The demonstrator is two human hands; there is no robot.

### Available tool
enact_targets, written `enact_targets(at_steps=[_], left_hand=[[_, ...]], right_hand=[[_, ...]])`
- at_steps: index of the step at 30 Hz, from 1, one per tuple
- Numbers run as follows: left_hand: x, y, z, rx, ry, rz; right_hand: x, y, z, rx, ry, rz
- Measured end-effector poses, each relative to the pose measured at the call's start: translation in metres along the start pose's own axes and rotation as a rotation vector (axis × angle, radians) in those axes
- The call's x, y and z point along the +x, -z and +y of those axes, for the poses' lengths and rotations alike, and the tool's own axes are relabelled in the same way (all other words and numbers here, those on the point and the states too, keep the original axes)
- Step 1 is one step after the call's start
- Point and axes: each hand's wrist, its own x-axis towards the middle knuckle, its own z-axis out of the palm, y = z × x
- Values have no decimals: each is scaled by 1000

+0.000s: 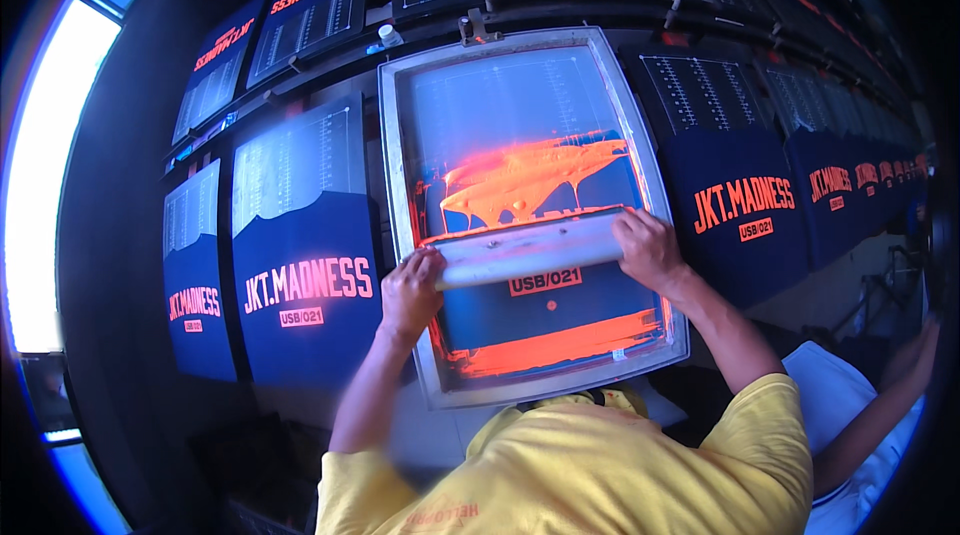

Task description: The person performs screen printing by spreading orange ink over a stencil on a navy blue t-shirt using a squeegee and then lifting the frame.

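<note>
A wide, pale squeegee [530, 253] lies crosswise on a screen-printing frame [648, 150]. My left hand [412, 290] is closed round its left end, and my right hand [650, 247] grips the right end. Bright orange ink [525, 175] is heaped on the mesh just beyond the blade, with thick drips and ragged edges. A smeared orange band [560, 343] crosses the near part of the screen. Between this band and the squeegee, a small printed block shows through the mesh over dark navy fabric. The blade's lower edge is partly hidden.
Printed navy shirts [300, 235] on flat boards stand left of the frame, and more shirts [740, 200] stretch away to the right. A metal clamp [478, 30] sits at the frame's far edge. Beyond it is another row of boards. Someone's arm [880, 415] is at the lower right.
</note>
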Motion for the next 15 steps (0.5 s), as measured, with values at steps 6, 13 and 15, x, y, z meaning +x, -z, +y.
enact_targets(at_steps=[6,13,15], left_hand=[[51,3,-23,-69,110,-85],[85,30,-17,-25,192,-224],[90,39,-14,-41,166,-166]], right_hand=[[51,-6,31,43,-30,-86],[80,14,47,50,-90,-206],[87,26,49,20,-78,-178]])
